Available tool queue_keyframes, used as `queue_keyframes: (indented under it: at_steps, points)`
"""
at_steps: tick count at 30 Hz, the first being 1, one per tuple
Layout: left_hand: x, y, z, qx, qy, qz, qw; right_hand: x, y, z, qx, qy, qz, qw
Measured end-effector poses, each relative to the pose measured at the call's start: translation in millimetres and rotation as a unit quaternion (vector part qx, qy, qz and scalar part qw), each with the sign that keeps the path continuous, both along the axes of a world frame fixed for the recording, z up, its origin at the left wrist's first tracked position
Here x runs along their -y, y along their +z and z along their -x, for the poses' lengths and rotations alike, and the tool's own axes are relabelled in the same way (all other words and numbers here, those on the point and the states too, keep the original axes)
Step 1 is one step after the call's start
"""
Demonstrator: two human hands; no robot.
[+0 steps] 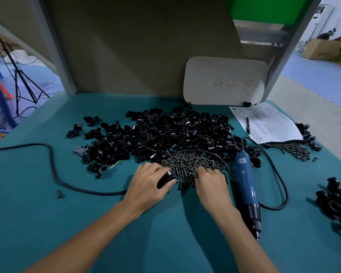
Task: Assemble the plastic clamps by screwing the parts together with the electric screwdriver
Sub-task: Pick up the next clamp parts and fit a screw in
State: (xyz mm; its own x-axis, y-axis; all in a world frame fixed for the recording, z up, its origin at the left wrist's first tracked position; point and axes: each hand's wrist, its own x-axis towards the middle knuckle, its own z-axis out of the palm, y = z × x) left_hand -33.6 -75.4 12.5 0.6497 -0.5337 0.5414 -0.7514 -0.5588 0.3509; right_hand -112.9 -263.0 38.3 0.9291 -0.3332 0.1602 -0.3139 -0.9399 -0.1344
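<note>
1. Where the black cable (53, 174) loops over the tabletop (47, 223) at the left, it lies near the left forearm. I think a sweep of the arm could catch it and drag the tool.
2. The left hand (150, 186) holds 1 black clamp part (165, 179), with fingers and thumb curled round it, at the near edge of the big heap of clamp parts (165, 133).
3. Just to the right is the pile of screws (193, 162). The right hand (211, 182) has its fingers bent down into this pile; whether they pinch a screw, I cannot tell.
4. My judgement of the risk: the screws are small and lie crossed, so 2 may come up together, or 1 may drop and roll away.
5. The electric screwdriver (246, 186) lies flat just beside the right hand, not held.
6. Containers: none holds the parts, which all lie loose on the tabletop. Only 1 cardboard box (319, 49) stands far off at the right, and its content is unclear.
</note>
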Motion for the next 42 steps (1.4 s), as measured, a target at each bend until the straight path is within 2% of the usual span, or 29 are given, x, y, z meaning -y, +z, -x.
queue_keyframes:
  at_steps: [3, 6, 8, 11, 14, 22, 27, 31, 33, 35, 36, 38, 40, 42]
  points:
    - [-0.1, 0.6, 0.5, 0.006, -0.007, -0.001, 1.0, 1.1, 4.4, -0.1, 0.029, -0.003, -0.043, 0.999]
    - [-0.7, 1.4, 0.5, 0.0, -0.014, -0.002, 1.0, -2.0, 5.2, 6.2, 0.107, 0.003, -0.221, 0.969]
    - [-0.3, 1.8, 1.7, -0.012, -0.023, -0.005, 1.0, -9.2, 1.4, 10.1, 0.138, 0.006, -0.288, 0.948]
    - [-0.4, 2.3, 1.9, -0.02, -0.019, -0.006, 1.0, -17.9, -4.7, 11.7, 0.138, 0.033, -0.243, 0.96]
    - [-0.8, 2.3, 0.8, -0.029, -0.003, -0.002, 1.0, -25.8, -9.8, 11.2, 0.089, 0.083, -0.179, 0.976]
    - [0.5, 1.8, 0.1, -0.048, 0.019, 0.027, 0.998, -42.4, -15.4, 17.0, 0.036, 0.134, -0.114, 0.984]
    - [-0.2, 1.3, -0.9, -0.055, 0.019, 0.03, 0.998, -36.5, -9.1, 21.8, 0.031, 0.118, -0.126, 0.985]
    - [-1.3, 1.9, -5.0, -0.101, 0.048, 0.086, 0.99, -29.4, -7.2, 28.4, 0.019, 0.135, -0.088, 0.987]
    - [-1.8, 2.0, -6.2, -0.103, 0.057, 0.097, 0.988, -26.3, -5.5, 29.0, 0.061, 0.125, -0.143, 0.98]
    - [-0.7, 2.7, -4.1, -0.082, 0.041, 0.073, 0.993, -22.4, -3.0, 28.0, 0.127, 0.094, -0.294, 0.943]
    - [-0.3, 2.6, -2.1, -0.068, 0.025, 0.052, 0.996, -20.3, -1.8, 26.5, 0.156, 0.07, -0.393, 0.903]
    - [1.1, 1.6, 1.0, -0.044, -0.004, 0.007, 0.999, -18.9, 1.9, 23.9, 0.199, 0.024, -0.572, 0.795]
    - [1.2, 0.7, 1.9, -0.029, -0.012, -0.016, 0.999, -19.8, 4.9, 21.3, 0.226, 0.008, -0.664, 0.713]
    - [0.5, 0.4, 1.5, -0.022, -0.013, -0.016, 1.0, -21.7, 5.4, 19.0, 0.224, 0.011, -0.692, 0.687]
